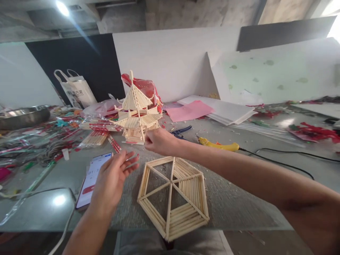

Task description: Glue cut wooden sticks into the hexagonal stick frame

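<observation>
A hexagonal frame of wooden sticks [187, 212] lies flat at the table's front edge, its spokes meeting in the middle. Rows of sticks fill some of its sections, while others show bare tabletop. My left hand [113, 177] hovers left of the frame, fingers apart and holding nothing, partly covering a phone [89, 182]. Beyond the frame, my right hand [160, 141] is closed in front of a pagoda model made of sticks [135, 99]. Whatever sits inside its curled fingers is hidden, and I cannot tell whether it touches the model.
A yellow glue gun [219, 144] with a black cord and dark-handled pliers [182, 131] lie behind my right forearm. Bundled sticks [95, 137] are left of the model. Pink paper [190, 110], white boards [225, 111] and a metal bowl [25, 118] stand farther back.
</observation>
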Motion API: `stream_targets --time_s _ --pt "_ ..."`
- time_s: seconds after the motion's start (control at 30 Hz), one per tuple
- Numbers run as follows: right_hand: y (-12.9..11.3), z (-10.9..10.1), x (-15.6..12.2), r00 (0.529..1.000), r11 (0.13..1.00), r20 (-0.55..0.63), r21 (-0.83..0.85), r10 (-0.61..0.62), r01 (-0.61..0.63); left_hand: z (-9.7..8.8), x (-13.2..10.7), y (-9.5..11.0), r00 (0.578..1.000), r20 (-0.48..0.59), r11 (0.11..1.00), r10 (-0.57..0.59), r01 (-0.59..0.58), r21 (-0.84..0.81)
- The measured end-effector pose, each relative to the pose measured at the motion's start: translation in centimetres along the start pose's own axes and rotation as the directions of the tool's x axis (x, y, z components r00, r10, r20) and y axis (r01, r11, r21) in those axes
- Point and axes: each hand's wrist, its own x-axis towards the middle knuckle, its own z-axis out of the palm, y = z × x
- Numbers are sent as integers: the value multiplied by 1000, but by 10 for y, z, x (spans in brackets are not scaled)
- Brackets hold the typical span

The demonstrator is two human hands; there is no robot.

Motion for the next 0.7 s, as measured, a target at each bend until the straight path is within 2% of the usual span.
stream_targets --time_s 0.03,0.1,0.17,0.23,0.27,0.33,0.4,0.43,0.5,0.53,0.57,0.6,0.7 --pt "-2 -4 -3 999 1000 -44 5 -17 17 6 7 3 997 26 994 -79 81 -79" --pt "-11 -4 -9 994 996 -61 26 -87 89 15 19 8 976 100 952 -192 210 -222" --pt "-22 0 -16 981 980 -25 46 -192 193 20 28 11 972 107 925 -210 233 -299" --pt "-31 4 -24 964 962 -13 65 -267 267 20 30 12 979 69 924 -191 203 -325" --pt "-33 4 -27 964 960 -40 89 -261 264 19 27 12 984 60 927 -168 179 -330" --pt "-30 -2 -28 982 963 -124 211 -146 169 14 13 9 995 54 934 -86 99 -343" --pt "-23 -15 -23 990 891 -137 451 13 51 8 -8 4 995 99 943 8 26 -333" --pt "-20 -23 -19 994 804 -99 594 50 18 5 -19 1 996 82 958 34 -9 -287" --pt "-18 -34 -11 998 579 -41 816 43 8 1 -40 -6 992 125 988 -31 49 -148" --pt "-20 -36 -9 999 484 -43 875 33 22 1 -49 -9 987 144 992 -65 79 -97" --pt "-25 -36 -8 997 426 -66 904 45 41 1 -55 -11 986 151 994 -65 77 -74" --pt "-32 -33 -10 993 411 -98 909 65 63 1 -60 -12 986 155 995 -67 77 -61" --pt "-56 -13 -26 981 497 -169 862 92 102 6 -66 -10 987 156 995 -49 61 -78"
